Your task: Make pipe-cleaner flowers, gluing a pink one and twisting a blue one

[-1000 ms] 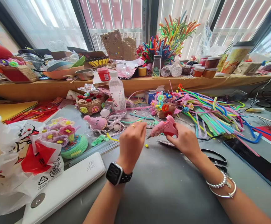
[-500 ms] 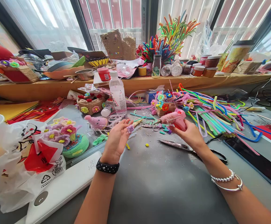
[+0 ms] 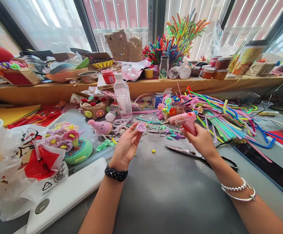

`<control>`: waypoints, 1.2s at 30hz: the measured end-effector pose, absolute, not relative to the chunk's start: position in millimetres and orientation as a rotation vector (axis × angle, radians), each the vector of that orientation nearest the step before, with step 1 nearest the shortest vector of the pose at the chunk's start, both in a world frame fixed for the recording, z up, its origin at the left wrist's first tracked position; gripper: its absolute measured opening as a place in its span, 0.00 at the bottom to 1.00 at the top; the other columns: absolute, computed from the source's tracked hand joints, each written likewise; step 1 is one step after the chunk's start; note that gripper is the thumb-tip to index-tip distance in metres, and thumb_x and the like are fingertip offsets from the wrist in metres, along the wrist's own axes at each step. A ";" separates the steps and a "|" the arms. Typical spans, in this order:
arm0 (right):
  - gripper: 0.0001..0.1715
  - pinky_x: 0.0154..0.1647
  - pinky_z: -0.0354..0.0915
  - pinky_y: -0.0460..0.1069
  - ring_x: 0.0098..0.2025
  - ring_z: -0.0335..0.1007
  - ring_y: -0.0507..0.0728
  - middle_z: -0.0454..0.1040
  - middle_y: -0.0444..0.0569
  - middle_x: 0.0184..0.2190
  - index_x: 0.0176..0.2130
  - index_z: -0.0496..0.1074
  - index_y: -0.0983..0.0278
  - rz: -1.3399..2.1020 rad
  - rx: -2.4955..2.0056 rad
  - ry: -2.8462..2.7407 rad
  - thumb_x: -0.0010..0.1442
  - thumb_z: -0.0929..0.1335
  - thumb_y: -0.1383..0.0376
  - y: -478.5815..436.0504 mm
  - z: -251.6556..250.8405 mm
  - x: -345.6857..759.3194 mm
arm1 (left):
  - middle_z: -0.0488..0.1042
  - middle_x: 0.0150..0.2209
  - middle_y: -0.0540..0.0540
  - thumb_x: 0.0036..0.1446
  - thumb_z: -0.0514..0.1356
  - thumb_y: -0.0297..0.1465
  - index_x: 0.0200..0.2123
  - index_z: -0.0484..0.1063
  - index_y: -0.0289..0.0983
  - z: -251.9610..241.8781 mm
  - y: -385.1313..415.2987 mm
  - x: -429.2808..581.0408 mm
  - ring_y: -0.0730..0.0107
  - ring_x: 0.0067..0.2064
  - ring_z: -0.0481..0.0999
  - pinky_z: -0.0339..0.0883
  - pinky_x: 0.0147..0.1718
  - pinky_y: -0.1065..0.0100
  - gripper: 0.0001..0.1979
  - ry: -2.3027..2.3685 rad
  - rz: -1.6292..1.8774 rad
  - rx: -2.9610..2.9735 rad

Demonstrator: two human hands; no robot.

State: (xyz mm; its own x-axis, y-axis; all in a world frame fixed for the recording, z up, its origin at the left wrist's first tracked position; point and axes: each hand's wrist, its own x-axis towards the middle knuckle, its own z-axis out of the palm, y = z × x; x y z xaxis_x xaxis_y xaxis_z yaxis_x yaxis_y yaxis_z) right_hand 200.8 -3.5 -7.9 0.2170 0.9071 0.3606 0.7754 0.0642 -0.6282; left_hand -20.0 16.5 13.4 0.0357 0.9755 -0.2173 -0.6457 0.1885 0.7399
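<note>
My left hand (image 3: 126, 144) is turned palm up over the grey table (image 3: 170, 195), pinching a small purple pipe-cleaner flower (image 3: 140, 127) at its fingertips. My right hand (image 3: 201, 139) grips a pink glue gun (image 3: 183, 119) by the handle, its nozzle pointing left, some way right of the flower. A pair of scissors (image 3: 192, 154) lies on the table just below my right hand.
A pile of coloured pipe cleaners (image 3: 224, 117) lies to the right, with a dark tablet (image 3: 268, 169) nearer me. A water bottle (image 3: 122, 97), small flower baskets (image 3: 94, 107), a white power bank (image 3: 65, 195) and a plastic bag (image 3: 26, 169) sit at the left. A cluttered shelf (image 3: 136, 86) runs behind.
My left hand turned palm up and now shows the purple flower at its fingertips. My right hand drew the glue gun back to the right, away from the left hand.
</note>
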 end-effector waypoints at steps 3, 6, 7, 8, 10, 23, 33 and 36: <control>0.20 0.17 0.49 0.44 0.16 0.52 0.49 0.60 0.41 0.13 0.21 0.57 0.63 0.198 -1.722 -1.583 0.48 0.61 0.49 -3.8 -8.0 200.3 | 0.73 0.30 0.48 0.48 0.53 0.16 0.34 0.67 0.32 10.7 16.2 -16.7 0.81 0.30 0.73 0.68 0.29 0.83 0.10 0.800 1.319 0.508; 0.20 0.17 0.49 0.44 0.16 0.52 0.49 0.60 0.40 0.12 0.21 0.57 0.63 0.183 -1.715 -1.581 0.49 0.61 0.49 -3.9 -7.9 200.0 | 0.73 0.28 0.49 0.48 0.54 0.16 0.33 0.67 0.32 7.4 15.9 -12.0 0.82 0.27 0.73 0.68 0.27 0.83 0.09 0.828 1.306 0.522; 0.20 0.17 0.49 0.45 0.16 0.52 0.49 0.60 0.40 0.13 0.21 0.58 0.63 0.184 -1.709 -1.580 0.49 0.61 0.50 -4.0 -7.9 199.8 | 0.73 0.28 0.49 0.48 0.54 0.17 0.33 0.66 0.32 6.3 15.8 -10.4 0.82 0.27 0.73 0.68 0.27 0.83 0.08 0.839 1.304 0.531; 0.19 0.17 0.50 0.45 0.16 0.52 0.49 0.60 0.40 0.13 0.21 0.58 0.63 0.189 -1.700 -1.578 0.49 0.61 0.50 -4.1 -7.8 199.7 | 0.73 0.27 0.49 0.48 0.55 0.17 0.32 0.66 0.32 5.1 15.7 -9.0 0.82 0.26 0.73 0.68 0.27 0.82 0.08 0.846 1.304 0.540; 0.19 0.18 0.50 0.45 0.16 0.53 0.49 0.61 0.40 0.13 0.22 0.58 0.63 0.200 -1.689 -1.572 0.49 0.61 0.50 -4.4 -7.6 199.5 | 0.73 0.27 0.49 0.47 0.56 0.18 0.32 0.66 0.32 3.1 15.3 -7.1 0.81 0.27 0.73 0.69 0.28 0.81 0.08 0.849 1.303 0.558; 0.16 0.19 0.51 0.44 0.17 0.53 0.49 0.61 0.40 0.14 0.23 0.59 0.63 0.175 -1.672 -1.585 0.52 0.61 0.53 -5.4 -8.6 198.8 | 0.73 0.29 0.49 0.44 0.59 0.19 0.32 0.66 0.32 2.8 12.6 -4.1 0.80 0.30 0.73 0.68 0.33 0.80 0.09 0.815 1.251 0.567; 0.21 0.17 0.51 0.45 0.16 0.51 0.49 0.59 0.41 0.14 0.22 0.61 0.63 0.064 -1.669 -1.545 0.46 0.63 0.48 -10.2 -4.7 189.9 | 0.72 0.32 0.46 0.45 0.57 0.17 0.34 0.64 0.33 1.7 12.0 -4.1 0.79 0.32 0.74 0.68 0.35 0.80 0.12 0.785 1.224 0.557; 0.20 0.17 0.50 0.44 0.16 0.50 0.49 0.59 0.40 0.15 0.24 0.62 0.63 0.024 -1.671 -1.535 0.47 0.63 0.49 -10.2 -5.9 190.5 | 0.72 0.32 0.47 0.46 0.57 0.17 0.35 0.64 0.33 1.2 12.0 -3.8 0.80 0.31 0.74 0.68 0.35 0.80 0.12 0.777 1.206 0.554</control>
State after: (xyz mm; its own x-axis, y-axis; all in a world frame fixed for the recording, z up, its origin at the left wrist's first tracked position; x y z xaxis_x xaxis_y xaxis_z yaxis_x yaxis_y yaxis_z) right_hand 190.5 -10.2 -5.9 0.2481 0.8268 0.5048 0.8103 0.1085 -0.5759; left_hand -3.8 12.0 1.2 0.1585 0.9597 -0.2319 -0.6074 0.2800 0.7435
